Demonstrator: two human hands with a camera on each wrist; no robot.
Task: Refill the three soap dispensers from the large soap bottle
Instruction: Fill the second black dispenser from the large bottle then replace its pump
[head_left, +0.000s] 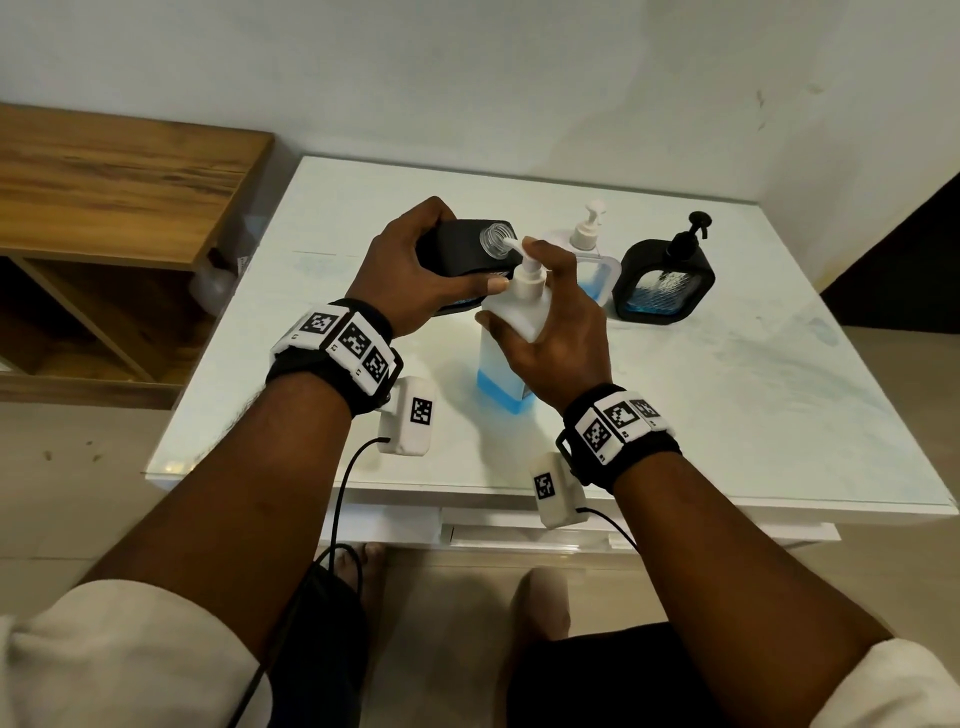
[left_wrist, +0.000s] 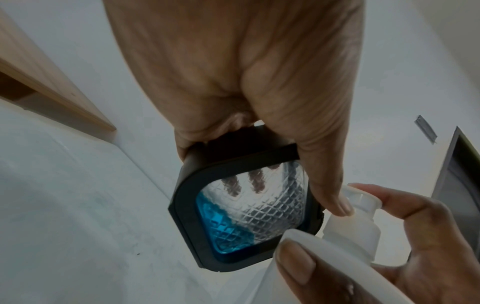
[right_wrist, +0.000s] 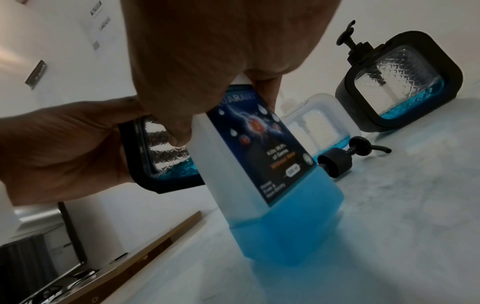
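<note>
Black-framed, the open-necked dispenser (head_left: 470, 249) is gripped tilted above the counter (head_left: 727, 395) by the left hand (head_left: 410, 275). Beside it, the right hand (head_left: 558, 332) clasps the large soap bottle (head_left: 511, 353), which stands on the counter, a finger on its white pump (head_left: 524, 260).

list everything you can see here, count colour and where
large white plastic soap bottle: 1, blue soap low inside, upright at table centre, gripped by right hand
open black-framed glass dispenser: 1, tilted, held by left hand
loose black pump: 1, lying on table
white dispenser: 1, pump on, behind bottle
black dispenser with pump: 1, far right
white table: 1
wooden shelf unit: 1, brown, left
hands: left hand, right hand
</note>
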